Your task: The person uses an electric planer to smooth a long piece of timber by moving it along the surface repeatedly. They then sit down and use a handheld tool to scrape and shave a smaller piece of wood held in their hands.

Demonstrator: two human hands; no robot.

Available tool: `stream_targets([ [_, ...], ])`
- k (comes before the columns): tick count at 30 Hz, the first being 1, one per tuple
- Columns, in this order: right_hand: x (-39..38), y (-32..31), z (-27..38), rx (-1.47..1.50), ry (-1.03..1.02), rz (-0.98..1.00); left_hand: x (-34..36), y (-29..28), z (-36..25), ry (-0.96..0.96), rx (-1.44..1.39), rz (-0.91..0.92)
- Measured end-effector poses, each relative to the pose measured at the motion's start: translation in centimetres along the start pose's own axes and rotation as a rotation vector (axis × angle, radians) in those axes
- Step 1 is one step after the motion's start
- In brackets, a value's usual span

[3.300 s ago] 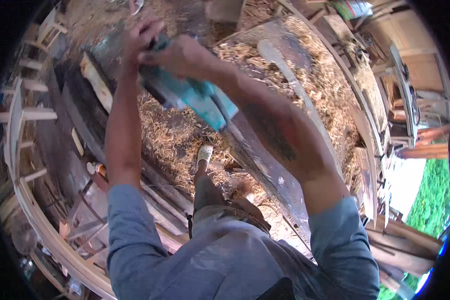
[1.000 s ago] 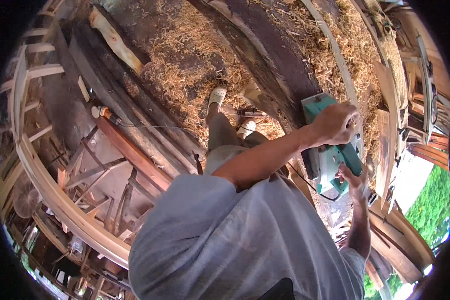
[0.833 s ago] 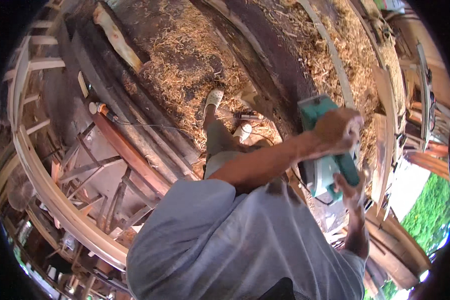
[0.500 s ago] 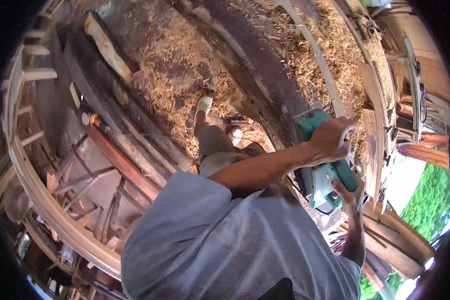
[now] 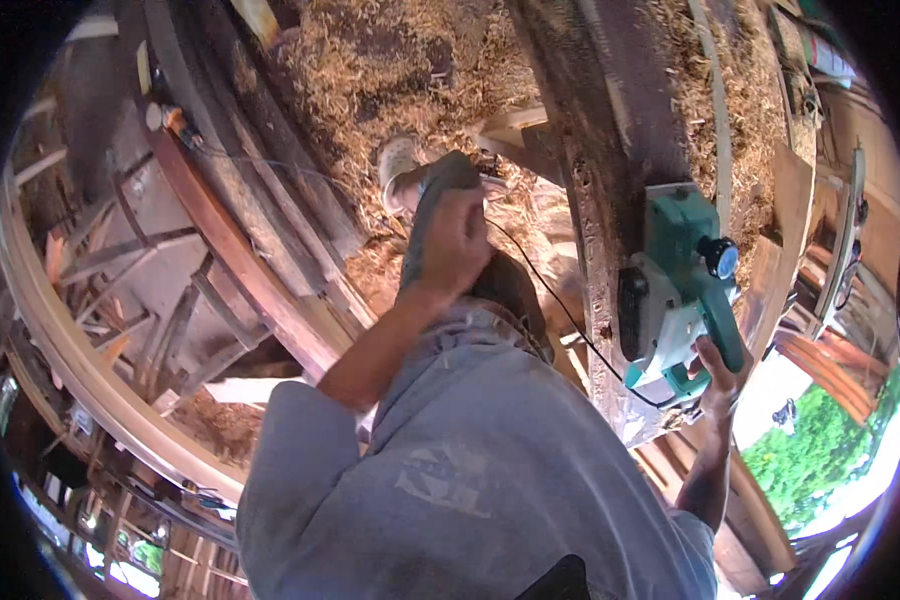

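Note:
My right hand [image 5: 720,375] is closed around the rear handle of a teal electric hand planer [image 5: 675,235], at the right of the view. The planer lies along a dark, wide wooden plank [image 5: 595,150], and its front knob [image 5: 718,258] has a blue cap with no hand on it. From its rear a black cord [image 5: 560,290] runs toward my legs. Over my thigh hangs my left hand [image 5: 455,245], away from the planer; its fingers look curled but are smeared, and nothing shows in them.
Wood shavings [image 5: 390,75] cover the floor around my shoe [image 5: 398,170]. Left of me lie a reddish beam [image 5: 210,215] and a long curved pale timber [image 5: 90,390]. Boards [image 5: 795,200] lean at the right, with green foliage [image 5: 820,450] outside.
My left hand has left the planer's front and swung left to my thigh, uncovering the knob. My right hand keeps its hold on the planer. The view has shifted.

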State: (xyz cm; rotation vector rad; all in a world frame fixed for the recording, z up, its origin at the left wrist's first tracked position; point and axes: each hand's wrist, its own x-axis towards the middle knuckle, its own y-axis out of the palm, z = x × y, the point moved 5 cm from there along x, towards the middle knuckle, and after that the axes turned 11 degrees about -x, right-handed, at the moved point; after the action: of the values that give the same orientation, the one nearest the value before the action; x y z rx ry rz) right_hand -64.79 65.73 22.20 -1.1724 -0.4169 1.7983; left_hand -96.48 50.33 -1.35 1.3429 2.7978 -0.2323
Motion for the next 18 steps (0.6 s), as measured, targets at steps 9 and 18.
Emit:
stream_targets([
  [9,1.3,2.2,-2.9,0.143,-0.057,-0.031,-5.5,6.6,32.9,-0.241,0.776,0.671],
  [18,22.6,27.7,-10.3,0.029,0.043,0.155,-6.5,27.9,61.8,0.101,0.784,0.881],
])
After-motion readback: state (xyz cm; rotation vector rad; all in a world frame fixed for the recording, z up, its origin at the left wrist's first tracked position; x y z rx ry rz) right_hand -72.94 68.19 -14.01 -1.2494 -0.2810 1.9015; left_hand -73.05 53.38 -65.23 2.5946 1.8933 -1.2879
